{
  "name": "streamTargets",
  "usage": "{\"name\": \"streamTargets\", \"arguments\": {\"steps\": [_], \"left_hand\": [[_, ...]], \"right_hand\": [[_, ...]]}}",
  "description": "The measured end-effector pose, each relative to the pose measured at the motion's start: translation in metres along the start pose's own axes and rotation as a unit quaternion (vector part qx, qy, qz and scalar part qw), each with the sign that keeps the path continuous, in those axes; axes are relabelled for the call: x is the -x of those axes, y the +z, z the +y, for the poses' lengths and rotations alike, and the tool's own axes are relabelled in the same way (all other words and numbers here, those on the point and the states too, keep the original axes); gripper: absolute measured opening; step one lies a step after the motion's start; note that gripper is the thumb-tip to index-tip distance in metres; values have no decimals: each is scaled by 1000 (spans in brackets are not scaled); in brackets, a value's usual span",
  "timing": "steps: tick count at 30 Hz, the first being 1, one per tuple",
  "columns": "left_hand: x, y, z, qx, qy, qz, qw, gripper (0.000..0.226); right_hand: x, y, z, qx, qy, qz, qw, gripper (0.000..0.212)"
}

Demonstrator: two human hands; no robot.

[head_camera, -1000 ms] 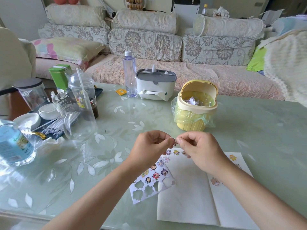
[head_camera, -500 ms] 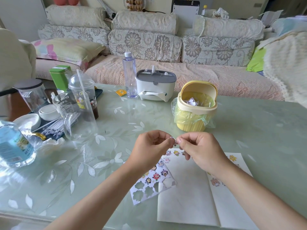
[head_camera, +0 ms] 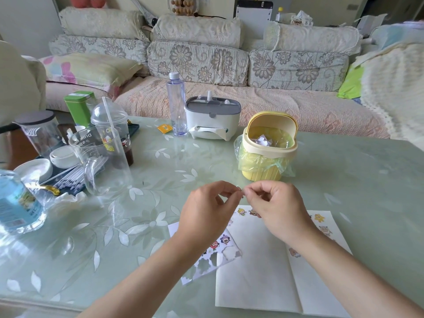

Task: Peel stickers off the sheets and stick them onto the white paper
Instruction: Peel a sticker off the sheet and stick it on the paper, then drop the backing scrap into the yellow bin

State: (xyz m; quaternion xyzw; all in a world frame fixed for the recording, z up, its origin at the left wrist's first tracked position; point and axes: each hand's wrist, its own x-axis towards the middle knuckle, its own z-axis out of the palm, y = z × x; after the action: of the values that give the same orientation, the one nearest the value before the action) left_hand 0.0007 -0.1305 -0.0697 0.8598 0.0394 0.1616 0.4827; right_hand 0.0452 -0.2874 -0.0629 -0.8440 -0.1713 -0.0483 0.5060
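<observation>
Two hands, the left hand and the right hand, pinch one tiny scrap in their fingers. One sheet shows two stickers. One paper shows at least five. The worktop carries two bottles, one bin, one tissue box, one tin, one cup, one jug, one jar and two dishes.

A tiny sticker sits pinched between the fingers, with the half-emptied sticker sheet and white paper flat below them.
</observation>
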Motion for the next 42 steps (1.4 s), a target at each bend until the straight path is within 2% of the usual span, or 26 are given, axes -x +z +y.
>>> {"name": "streamTargets", "arguments": {"steps": [4, 9, 14, 17, 22, 30, 38, 42], "left_hand": [[-3, 3, 0, 74, -64, -21, 995, 11], [-6, 6, 1, 111, -74, -31, 991, 15], [-12, 8, -1, 135, -60, -65, 987, 15], [-17, 11, -4, 132, -56, -75, 987, 17], [-24, 13, -6, 126, -25, -92, 987, 13], [-36, 12, 2, 126, -27, -116, 985, 14], [-56, 9, 0, 154, -53, -88, 983, 20], [-59, 9, -3, 179, -69, -107, 976, 21]], "right_hand": [[0, 1, 2, 63, -54, 27, 996, 14], [0, 1, 5, 103, -91, 37, 990, 17], [-4, -3, 3, 11, 29, 0, 1000, 17], [-5, -7, 0, -38, 72, -21, 996, 17], [-7, -6, -1, -113, 89, -1, 990, 3], [-14, -8, 7, -140, 116, 26, 983, 9], [-49, -23, 1, -45, 52, 128, 989, 9], [-91, -33, 0, 107, 24, 209, 972, 7]]}}
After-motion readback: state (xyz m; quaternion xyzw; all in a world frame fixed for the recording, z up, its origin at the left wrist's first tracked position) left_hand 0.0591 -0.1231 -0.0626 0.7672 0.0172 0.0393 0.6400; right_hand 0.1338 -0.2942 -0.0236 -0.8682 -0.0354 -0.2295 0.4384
